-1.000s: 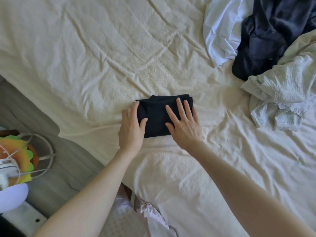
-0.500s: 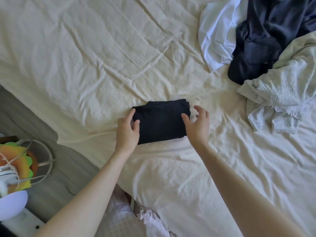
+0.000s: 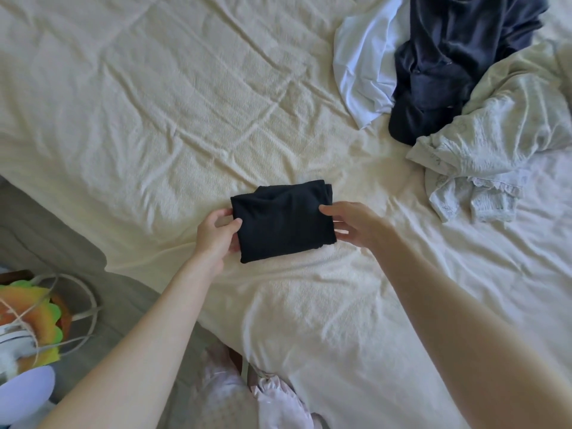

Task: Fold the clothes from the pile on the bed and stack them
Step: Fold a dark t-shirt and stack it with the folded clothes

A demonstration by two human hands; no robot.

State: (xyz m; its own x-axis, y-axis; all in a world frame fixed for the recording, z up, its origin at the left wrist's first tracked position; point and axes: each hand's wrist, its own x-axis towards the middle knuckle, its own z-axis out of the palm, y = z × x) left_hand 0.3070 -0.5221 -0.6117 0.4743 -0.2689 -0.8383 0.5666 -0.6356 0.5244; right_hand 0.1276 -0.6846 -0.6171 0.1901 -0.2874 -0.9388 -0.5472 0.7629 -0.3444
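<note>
A small black garment (image 3: 283,219), folded into a rectangle, lies on the cream bedspread (image 3: 154,119) near the bed's front edge. My left hand (image 3: 216,233) grips its left edge, thumb on top and fingers under. My right hand (image 3: 356,226) holds its right edge the same way, thumb on top. The unfolded pile lies at the far right: a white garment (image 3: 362,72), a dark navy garment (image 3: 448,57) and a pale crinkled garment with lace trim (image 3: 495,144).
The bed's edge runs diagonally at the lower left, with grey floor (image 3: 46,230) beyond it. A colourful orange and green object with a white hoop (image 3: 34,317) sits on the floor at the left. Pink clothing (image 3: 247,397) on me shows at the bottom.
Both hands moved from pressing flat on top of the black garment to its two side edges, and now grip it. The garment sits in about the same place.
</note>
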